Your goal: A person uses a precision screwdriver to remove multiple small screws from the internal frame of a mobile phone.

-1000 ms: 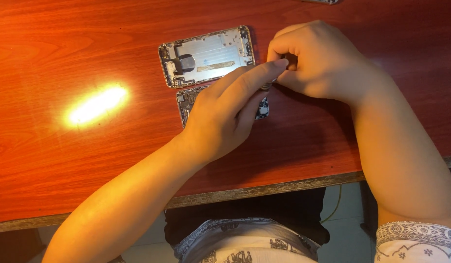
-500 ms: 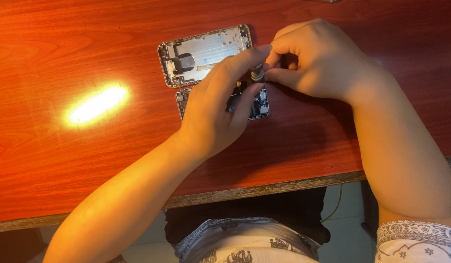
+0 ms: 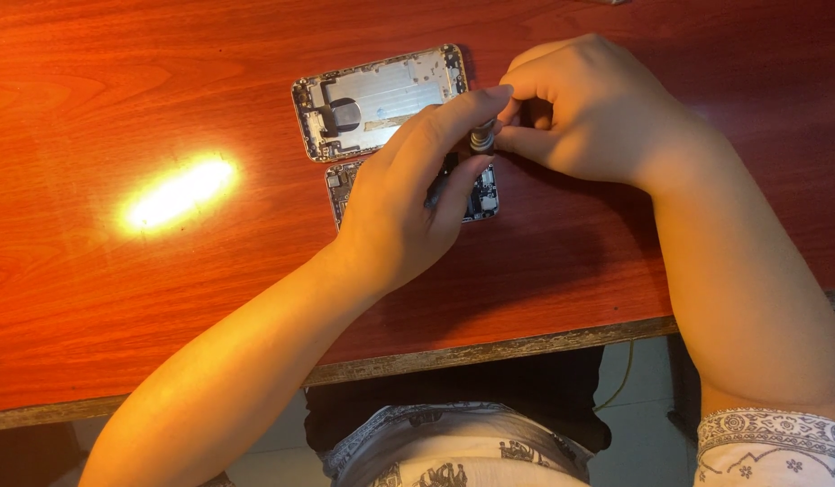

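Screwdriver (image 3: 480, 140): you pinch its small metal cap between the fingertips of both hands, just above a dismantled phone. Your right hand (image 3: 584, 108) is curled closed around the top of the tool; your left hand (image 3: 408, 203) reaches over the phone with its forefinger stretched to the cap. The tool's dark shaft runs down and left from the cap toward the lower phone half (image 3: 482, 194), its tip hidden. The silver rear housing (image 3: 381, 99) lies just beyond, long axis roughly left to right on the red wooden table (image 3: 120, 298).
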